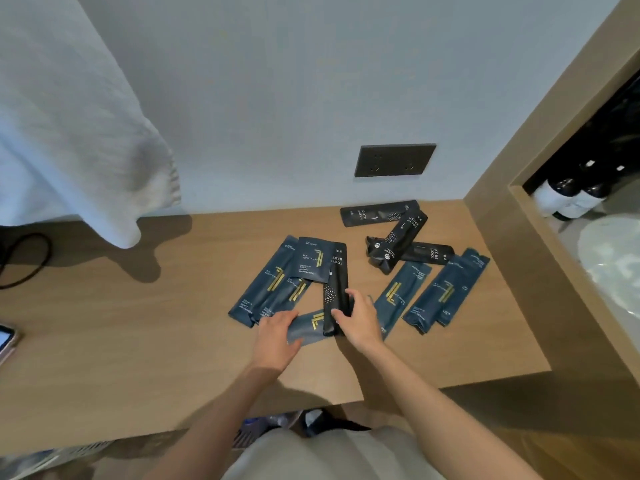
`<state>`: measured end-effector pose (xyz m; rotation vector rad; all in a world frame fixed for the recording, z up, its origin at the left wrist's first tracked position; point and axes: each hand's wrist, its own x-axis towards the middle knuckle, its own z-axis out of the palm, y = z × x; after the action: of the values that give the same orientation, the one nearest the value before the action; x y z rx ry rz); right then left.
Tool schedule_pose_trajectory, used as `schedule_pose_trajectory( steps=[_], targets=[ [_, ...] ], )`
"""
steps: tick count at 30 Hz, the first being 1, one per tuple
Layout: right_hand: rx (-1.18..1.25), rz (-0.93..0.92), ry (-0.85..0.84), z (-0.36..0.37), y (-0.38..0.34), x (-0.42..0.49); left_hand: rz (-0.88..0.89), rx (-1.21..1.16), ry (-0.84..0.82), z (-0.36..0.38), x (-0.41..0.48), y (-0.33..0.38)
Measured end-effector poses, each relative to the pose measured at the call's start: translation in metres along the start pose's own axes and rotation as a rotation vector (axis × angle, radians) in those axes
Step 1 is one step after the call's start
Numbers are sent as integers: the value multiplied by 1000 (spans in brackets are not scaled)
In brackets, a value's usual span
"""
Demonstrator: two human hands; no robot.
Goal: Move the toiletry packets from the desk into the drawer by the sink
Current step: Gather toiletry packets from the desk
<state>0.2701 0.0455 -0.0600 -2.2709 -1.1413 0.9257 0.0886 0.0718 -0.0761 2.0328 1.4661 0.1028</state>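
Hidden under your hands: your left hand (277, 336) covers the left end of a blue packet (309, 326), and your right hand (360, 320) covers part of the near end of the black toothbrush packet (335, 293).
Left hand: fingers lie over that blue packet's end, thumb along its near edge, holding it against the tabletop (138, 323).
Right hand: thumb on one side and fingers on the other, clamped on the black toothbrush packet, just beside your left hand.
Hard to read: the small print on the blue packets is blurred; only the gold marks show.
Cut off: a phone (5, 341) is sliced by the left edge, and the white towel (69, 116) runs out at the top and left.
Left pile (266, 289): blue packets overlap one another, touching the two you hold.
Far black cluster (394, 240): toothbrush packets lie crossed near the wall.
Right blue packets (446, 289): long ones lie side by side, near the wooden partition (519, 188).
Surface: brown wood grain, with the towel's shadow at the back left and a black cable (24, 261) looping at the far left.
Room: pale wall with a dark socket plate (394, 160) above the packets.
Niche at right: dim; dark-capped bottles (568, 195) are only partly visible.
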Motion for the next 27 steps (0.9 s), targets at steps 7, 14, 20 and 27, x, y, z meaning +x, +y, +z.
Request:
schedule_pose_trajectory(
  steps=[7,14,20,27],
  targets=[
    [-44,51,-23,6,-3,23,-71,154,-112,0,22,9],
    [120,168,-61,-5,-1,35,-115,161,-158,-6,31,11],
    [286,267,-176,-39,7,32,-82,295,-190,-8,28,13],
    [455,231,-78,-81,21,-3,-139,60,-200,-8,18,0]
  ],
)
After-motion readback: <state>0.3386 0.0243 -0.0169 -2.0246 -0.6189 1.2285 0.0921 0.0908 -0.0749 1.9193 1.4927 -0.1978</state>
